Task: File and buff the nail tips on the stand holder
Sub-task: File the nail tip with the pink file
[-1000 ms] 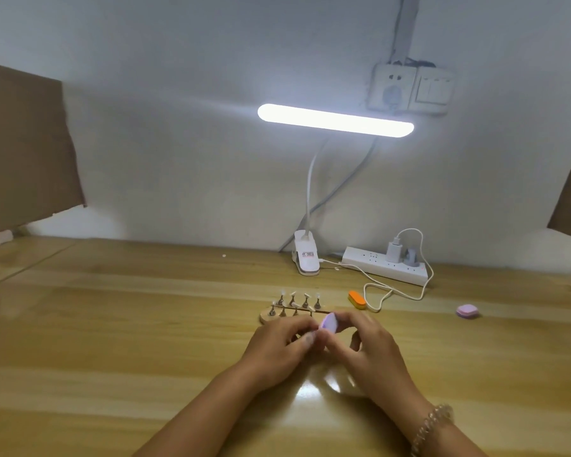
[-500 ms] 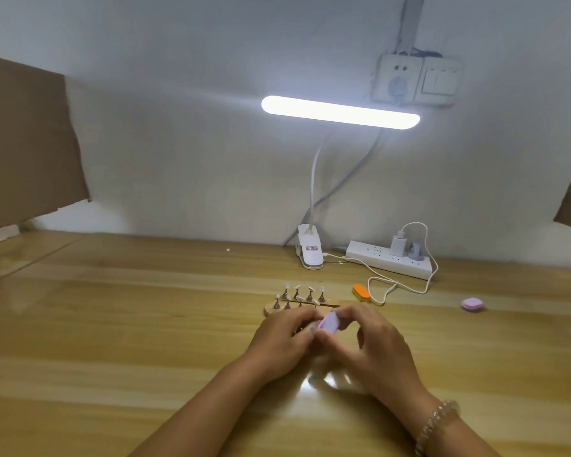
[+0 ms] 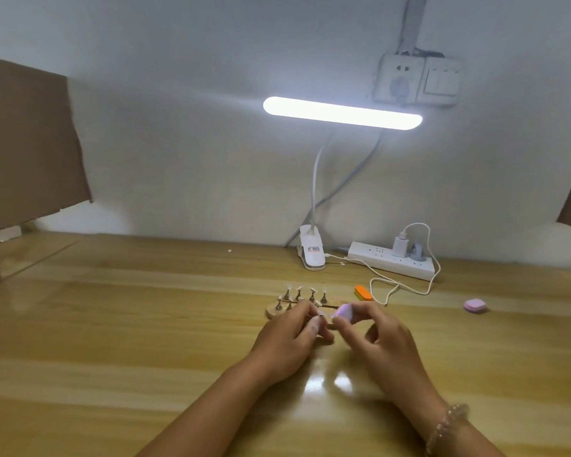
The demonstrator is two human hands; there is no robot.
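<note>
I work at the stand, which sits on the table just beyond both hands. Nail tips stand upright on its rear pegs. The right hand pinches a small purple buffer between thumb and fingertips. The left hand curls its fingers in at the stand's front row; I cannot tell whether it pinches a tip (too small in this view).

Procedure, as I judge it: steady one tip with the left hand, lay the buffer flat against its edge, use short light strokes, and avoid pushing the peg sideways.

An orange file lies just behind the stand, near a white cable looping from the power strip. A second purple block lies well apart to the right. The lamp glares off the table, and the hands hide the front pegs.
</note>
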